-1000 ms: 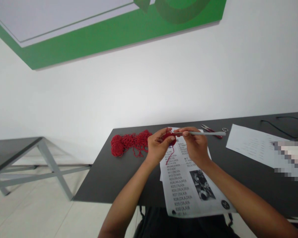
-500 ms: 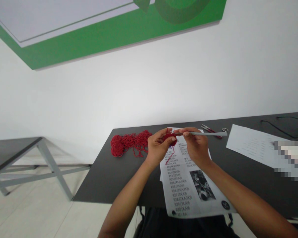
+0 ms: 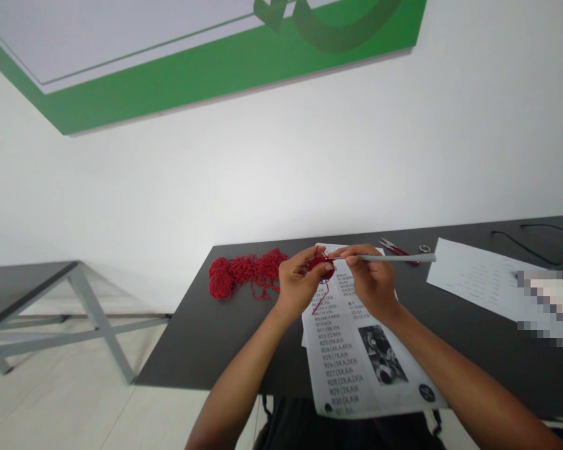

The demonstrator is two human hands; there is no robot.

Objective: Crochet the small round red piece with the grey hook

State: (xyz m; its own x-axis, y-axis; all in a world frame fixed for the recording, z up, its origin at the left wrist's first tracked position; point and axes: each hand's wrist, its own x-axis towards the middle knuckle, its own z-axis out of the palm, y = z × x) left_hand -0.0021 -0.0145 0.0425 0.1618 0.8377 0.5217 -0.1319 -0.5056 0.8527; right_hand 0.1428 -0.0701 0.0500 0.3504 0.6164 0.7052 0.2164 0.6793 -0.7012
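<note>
Between thumb and fingers, my left hand (image 3: 300, 278) pinches a small round piece of red crochet work (image 3: 323, 267). A loose tail of red yarn hangs below it. My right hand (image 3: 371, 278) is closed on a crochet hook (image 3: 398, 257) with a long grey handle pointing right. Its thin metal tip reaches the top edge of the crochet piece; the exact stitch is too small to make out. Left of my left hand lies a loose heap of red yarn (image 3: 248, 272). Both hands are above a printed pattern sheet (image 3: 342, 375).
Small red-handled scissors (image 3: 398, 251) and a metal ring (image 3: 424, 249) lie behind my right hand. Farther right are another paper (image 3: 469, 269) and a pair of glasses (image 3: 520, 245). The dark table (image 3: 182, 356) ends at the left, with a second table (image 3: 23, 287) beyond a gap.
The hook has shifted slightly right in my right hand's grip, its handle end now farther out. My left hand keeps its hold on the crochet piece. The view has tilted up slightly.
</note>
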